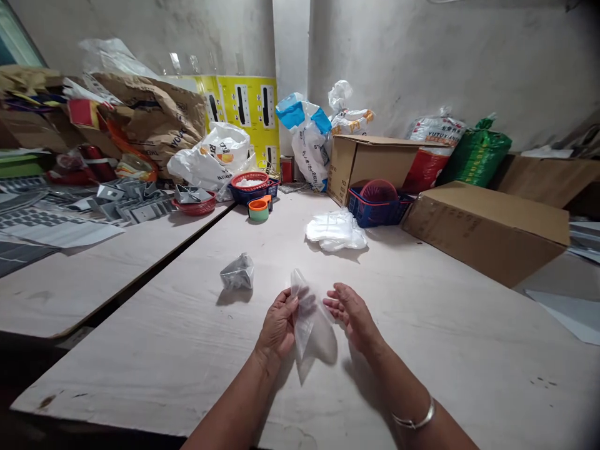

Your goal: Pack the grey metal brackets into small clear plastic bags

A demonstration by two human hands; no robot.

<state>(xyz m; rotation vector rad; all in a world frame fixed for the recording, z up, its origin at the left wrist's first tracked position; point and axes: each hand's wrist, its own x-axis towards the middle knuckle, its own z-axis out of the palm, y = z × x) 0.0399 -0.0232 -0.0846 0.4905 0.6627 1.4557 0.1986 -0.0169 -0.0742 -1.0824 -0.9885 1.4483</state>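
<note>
Bag: a clear plastic bag (309, 315) stands between your hands, its lower end drooping toward the desk.
Left hand: your left hand (280, 325) holds the bag, with your left fingers (287, 306) curled and pinching the film against the thumb.
Right hand: your right hand (354, 315) is open, and your right fingers (334, 302) are spread just beside the bag; you cannot tell whether they touch it. A metal bangle (413, 420) circles that wrist.
Nearby: a crumpled silver pouch (237, 272) lies left of your hands. Farther ahead, you have a white pile of plastic bags (335, 230).
Beyond: orange and green cups (259, 210) stand by a red basket (249, 186). A blue crate (370, 214) sits against an open carton (370, 164), and a closed carton (485, 231) lies on your right.
Surface: your pale desk (450, 356) is scuffed, and a dark gap separates it from a second desk (79, 294) on your left, which holds grey metal pieces (135, 201).
Room: stained concrete walls (469, 62) rise behind stacked sacks (154, 119).
</note>
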